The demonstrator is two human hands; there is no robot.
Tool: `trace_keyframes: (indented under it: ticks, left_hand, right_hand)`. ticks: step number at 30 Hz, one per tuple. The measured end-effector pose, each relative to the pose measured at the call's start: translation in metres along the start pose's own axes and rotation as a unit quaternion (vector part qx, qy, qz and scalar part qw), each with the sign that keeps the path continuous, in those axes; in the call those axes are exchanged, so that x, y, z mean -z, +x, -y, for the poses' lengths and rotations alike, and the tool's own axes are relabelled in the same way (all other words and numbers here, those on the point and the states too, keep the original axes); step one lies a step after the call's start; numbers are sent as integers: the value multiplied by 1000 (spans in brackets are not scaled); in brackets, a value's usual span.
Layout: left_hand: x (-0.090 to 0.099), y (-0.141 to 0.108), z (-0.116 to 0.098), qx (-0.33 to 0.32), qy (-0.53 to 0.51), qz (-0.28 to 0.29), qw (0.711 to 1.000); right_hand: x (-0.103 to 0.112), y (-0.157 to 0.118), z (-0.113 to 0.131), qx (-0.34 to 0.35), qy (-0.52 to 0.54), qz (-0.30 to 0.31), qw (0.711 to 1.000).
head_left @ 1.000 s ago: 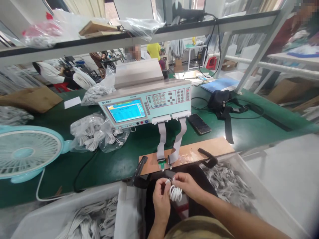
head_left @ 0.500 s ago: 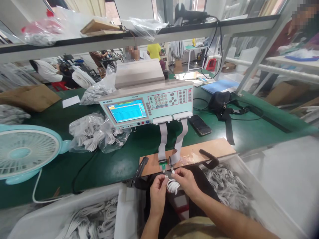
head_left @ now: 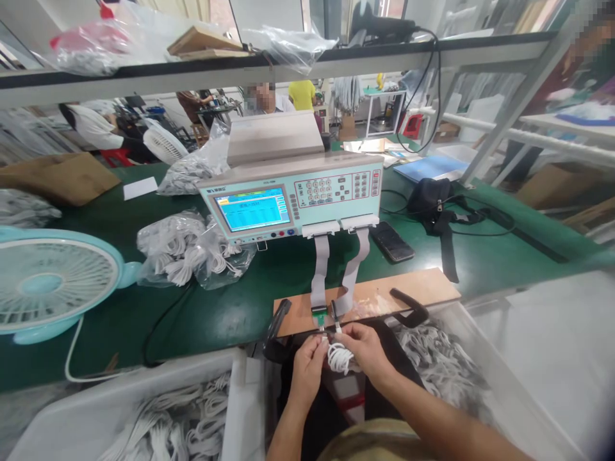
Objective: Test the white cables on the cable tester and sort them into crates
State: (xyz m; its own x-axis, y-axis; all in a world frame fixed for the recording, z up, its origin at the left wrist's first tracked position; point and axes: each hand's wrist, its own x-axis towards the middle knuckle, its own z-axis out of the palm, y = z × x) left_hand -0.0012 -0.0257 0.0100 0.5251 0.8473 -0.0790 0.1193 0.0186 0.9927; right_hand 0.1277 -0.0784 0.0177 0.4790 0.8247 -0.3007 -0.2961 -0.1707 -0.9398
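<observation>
The white cable (head_left: 340, 358) was in a small loose coil between the two hands, just below the front edge of the wooden plank (head_left: 423, 288). The left hand (head_left: 306, 368) pinched one end of it, with the thumb and finger close together. The right hand (head_left: 368, 349) pinched the other end the same way, near its tip.

The left end was right by the metal tip of the green board (head_left: 319, 317). The right end was up against the tip of the black connector (head_left: 335, 310), but I could not tell if either end was pushed in all the way.

It seemed best to hold each end by its hard part, not by the soft wire, and to line it up straight. A soft, even push looked safer than a twist, since a crooked push could bend the little metal tips. The coil needed to hang loose so it did not tug.

Past the plank, two flat gray ribbons (head_left: 321, 262) went up to the big tester (head_left: 294, 192), and its blue screen (head_left: 257, 210) was lit. Looking up at it seemed a good way to check the fit.
</observation>
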Motion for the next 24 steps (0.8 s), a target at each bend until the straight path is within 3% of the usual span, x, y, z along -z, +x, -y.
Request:
trace_keyframes:
  ticks: [8, 24]
  left_hand:
    - [-4, -1, 14, -19, 9, -27, 999]
    - [-7, 0, 17, -20, -16, -66, 997]
  right_hand:
    - [-2, -1, 3, 13, -16, -14, 1000]
    - [-7, -2, 4, -40, 57, -23, 997]
